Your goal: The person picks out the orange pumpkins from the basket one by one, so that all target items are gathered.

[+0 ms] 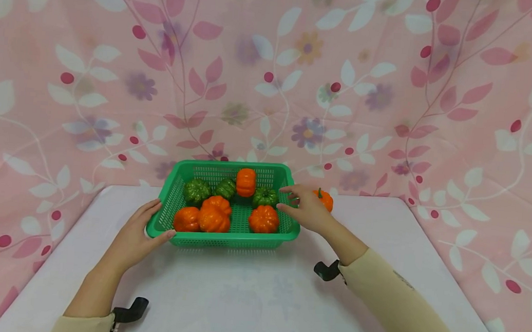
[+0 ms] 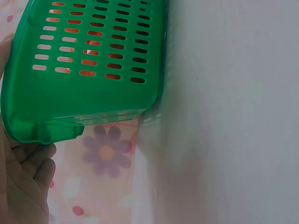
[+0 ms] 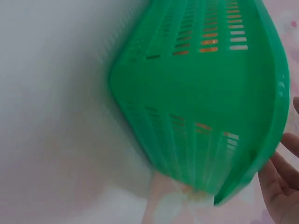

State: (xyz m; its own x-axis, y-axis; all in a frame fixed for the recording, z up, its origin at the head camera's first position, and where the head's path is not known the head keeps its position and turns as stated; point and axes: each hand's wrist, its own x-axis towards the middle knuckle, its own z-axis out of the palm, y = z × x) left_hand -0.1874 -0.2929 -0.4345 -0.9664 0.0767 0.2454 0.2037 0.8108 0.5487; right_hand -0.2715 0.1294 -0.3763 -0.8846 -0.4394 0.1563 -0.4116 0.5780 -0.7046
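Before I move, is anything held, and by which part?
The green plastic basket, by the rim at its near left corner, in the left grip; for the right grip, I can't tell.

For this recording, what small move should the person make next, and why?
Probably swing the right hand outward to the orange pumpkin outside the green basket and pinch it. That one sits past the basket's right end, while the other pumpkins lie inside. The right hand holds no pumpkin, and the left hand at the left rim could steady the basket.
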